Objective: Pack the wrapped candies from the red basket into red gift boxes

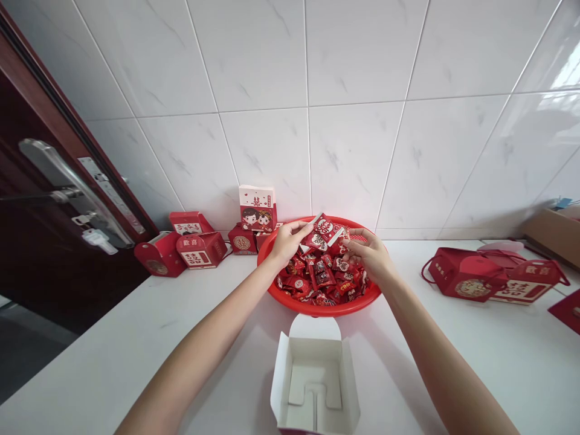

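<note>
Over a red plastic basket [319,311], my left hand [290,238] pinches the pale edge of a red-and-white candy packet [324,225]. My right hand [366,251] has its fingers closed at the other side, on a candy packet whose pale end shows by the fingertips. Whether both hands grip one packet or separate overlapping ones, I cannot tell. Below them, many red wrapped candies [324,277] fill the basket. In front of it stands an open white-lined box [314,368], flaps spread, with nothing inside.
Red gift boxes [199,251] stand to the left near a dark door [49,241] with a handle and keys. An upright printed box [258,208] leans near the tiled wall [265,72]. More red gift boxes [469,275] and a cardboard box [553,232] are on the right.
</note>
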Available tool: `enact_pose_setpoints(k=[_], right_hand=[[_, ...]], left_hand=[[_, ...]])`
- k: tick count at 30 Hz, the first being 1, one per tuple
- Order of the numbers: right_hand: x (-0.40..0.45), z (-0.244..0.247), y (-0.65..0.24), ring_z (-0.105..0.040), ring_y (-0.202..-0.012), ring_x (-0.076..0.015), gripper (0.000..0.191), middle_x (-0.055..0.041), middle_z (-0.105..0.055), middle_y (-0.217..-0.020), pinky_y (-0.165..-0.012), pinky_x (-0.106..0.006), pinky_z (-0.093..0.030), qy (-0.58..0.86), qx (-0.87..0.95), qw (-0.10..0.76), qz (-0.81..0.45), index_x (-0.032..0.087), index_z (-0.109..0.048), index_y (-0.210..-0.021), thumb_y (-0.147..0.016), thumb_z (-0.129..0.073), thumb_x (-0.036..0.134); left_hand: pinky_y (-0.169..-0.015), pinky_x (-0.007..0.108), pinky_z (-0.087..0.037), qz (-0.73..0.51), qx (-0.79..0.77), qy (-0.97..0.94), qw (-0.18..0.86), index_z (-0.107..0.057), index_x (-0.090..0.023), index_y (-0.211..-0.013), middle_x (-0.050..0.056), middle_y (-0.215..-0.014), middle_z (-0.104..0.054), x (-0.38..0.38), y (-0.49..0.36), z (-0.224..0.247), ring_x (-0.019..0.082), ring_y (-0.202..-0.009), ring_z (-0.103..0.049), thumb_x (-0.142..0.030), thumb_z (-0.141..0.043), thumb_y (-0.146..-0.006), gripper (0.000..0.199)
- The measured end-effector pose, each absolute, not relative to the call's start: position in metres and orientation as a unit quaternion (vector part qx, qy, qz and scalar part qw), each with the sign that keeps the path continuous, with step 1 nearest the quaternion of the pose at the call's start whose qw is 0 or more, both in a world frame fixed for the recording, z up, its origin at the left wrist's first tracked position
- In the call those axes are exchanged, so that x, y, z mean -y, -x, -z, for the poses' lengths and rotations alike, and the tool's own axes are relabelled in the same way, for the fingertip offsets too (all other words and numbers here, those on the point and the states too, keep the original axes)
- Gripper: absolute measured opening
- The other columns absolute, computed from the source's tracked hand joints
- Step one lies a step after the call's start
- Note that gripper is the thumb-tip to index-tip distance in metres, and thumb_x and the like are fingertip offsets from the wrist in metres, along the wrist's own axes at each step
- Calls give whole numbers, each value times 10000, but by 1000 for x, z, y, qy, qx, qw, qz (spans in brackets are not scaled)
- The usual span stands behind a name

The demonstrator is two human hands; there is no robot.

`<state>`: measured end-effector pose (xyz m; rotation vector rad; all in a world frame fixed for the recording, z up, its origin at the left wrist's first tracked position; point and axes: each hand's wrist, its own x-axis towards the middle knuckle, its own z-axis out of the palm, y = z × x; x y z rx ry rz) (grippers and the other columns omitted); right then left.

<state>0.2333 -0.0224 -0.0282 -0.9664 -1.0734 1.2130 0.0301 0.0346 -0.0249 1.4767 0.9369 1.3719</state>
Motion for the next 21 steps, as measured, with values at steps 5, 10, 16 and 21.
enact_pose_setpoints(k=[5,10,16,21], right_hand=[[21,30,-234,-642,-530,-155,423,32,-656,-605,-500,-248,-459,413,463,593,-513,205,-614,-981,-627,-804,337],[20,32,-235,-684,-654,-167,405,-2,-725,-753,-584,-274,-533,436,459,597,-493,207,-643,-990,-642,-802,339],[19,34,-234,-724,-746,-192,444,-9,-752,-790,-790,-362,-611,395,453,613,-512,222,-606,-990,-628,-845,320],[20,35,-235,-725,-737,-188,572,39,-733,-790,-762,-344,-599,370,496,603,-504,284,-609,-1226,-686,-799,302]], left_hand=[[-790,332,-511,-557,-373,-596,442,-787,-182,-817,49,-852,-776,-36,-29,26,209,-797,-660,-572,-849,-645,431],[-789,333,-510,-565,-377,-590,436,-782,-181,-790,50,-846,-774,-33,-30,24,209,-797,-651,-567,-851,-631,423],[-807,335,-508,-567,-387,-592,421,-779,-178,-787,51,-846,-774,-26,-31,17,210,-810,-646,-551,-849,-626,412],[-788,333,-506,-566,-385,-591,427,-779,-181,-787,49,-841,-775,-27,-31,17,208,-797,-649,-549,-851,-626,408]])
